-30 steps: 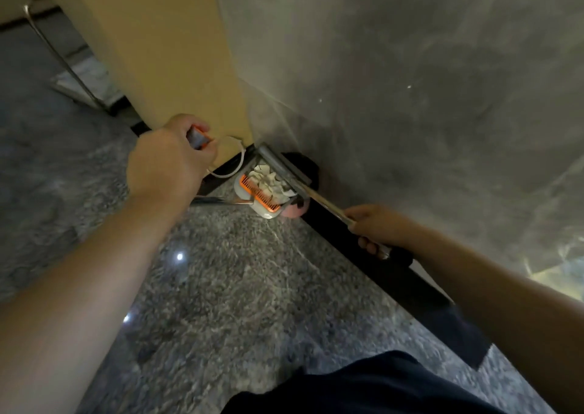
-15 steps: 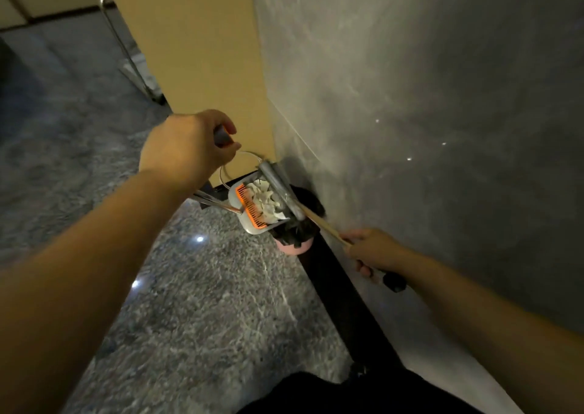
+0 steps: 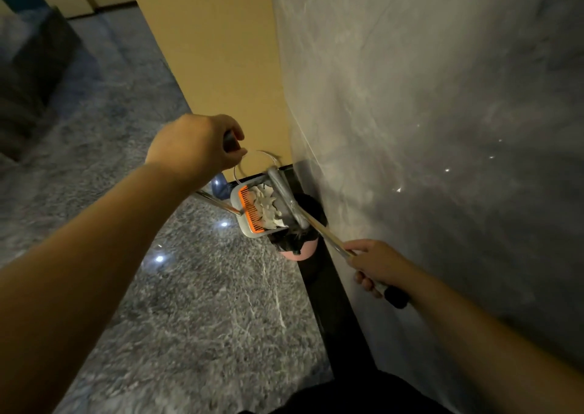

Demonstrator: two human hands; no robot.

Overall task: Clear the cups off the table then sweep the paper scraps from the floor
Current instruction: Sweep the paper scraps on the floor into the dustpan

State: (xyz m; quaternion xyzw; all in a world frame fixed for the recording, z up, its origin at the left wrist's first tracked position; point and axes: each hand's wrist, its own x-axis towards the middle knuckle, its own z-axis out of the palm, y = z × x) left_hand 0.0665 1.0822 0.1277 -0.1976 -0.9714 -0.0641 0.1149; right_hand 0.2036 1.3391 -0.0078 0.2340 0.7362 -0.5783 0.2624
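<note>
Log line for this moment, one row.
left hand grips dustpan handle | right hand grips broom handle | paper scraps in dustpan | bin beneath

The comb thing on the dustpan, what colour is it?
Orange comb teeth, seen in the head view.

dustpan [image 3: 252,220]: between left hand [image 3: 196,146] and right hand [image 3: 377,263], below left hand
paper scraps [image 3: 267,206]: in dustpan, beside its comb [image 3: 249,211]
broom [image 3: 313,224]: handle in right hand, head on dustpan's wall-side edge
bin [image 3: 298,244]: under dustpan, against wall [image 3: 426,129]
</note>
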